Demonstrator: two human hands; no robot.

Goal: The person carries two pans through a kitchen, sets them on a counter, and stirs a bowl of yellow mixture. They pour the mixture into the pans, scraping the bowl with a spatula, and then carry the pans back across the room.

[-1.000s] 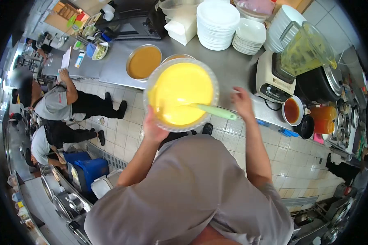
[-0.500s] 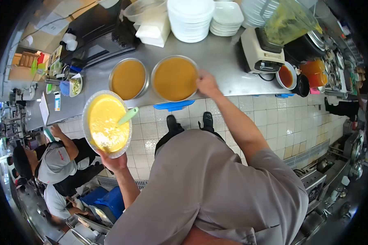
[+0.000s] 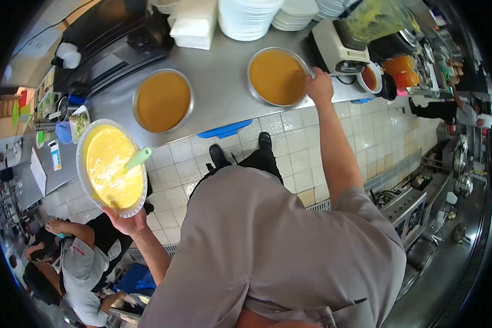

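My left hand (image 3: pixel 129 221) supports a pale bowl (image 3: pixel 144 187) from its near side, fingers at the rim. Smooth yellow batter (image 3: pixel 105 158) fills the bowl, and a light green spatula handle (image 3: pixel 139 157) sticks up out of it. On the steel counter, my right hand (image 3: pixel 319 87) grips the right edge of a round metal pan (image 3: pixel 249 82) holding a flat orange-brown layer (image 3: pixel 277 75). A second round pan (image 3: pixel 192 105) with a similar brown layer (image 3: pixel 163 101) sits farther left, near the counter's front edge, apart from both hands.
Stacked white plates (image 3: pixel 247 19) and white containers (image 3: pixel 194 24) line the back. A blender (image 3: pixel 341 48) stands right of the pans, beside a bowl of red sauce (image 3: pixel 369 78). A black oven (image 3: pixel 115 52) is at back left. A co-worker (image 3: pixel 85 259) stands at lower left.
My right hand has slid its pan to the right and back, widening the gap between the two pans. The bowl in my left hand has shifted left within view.
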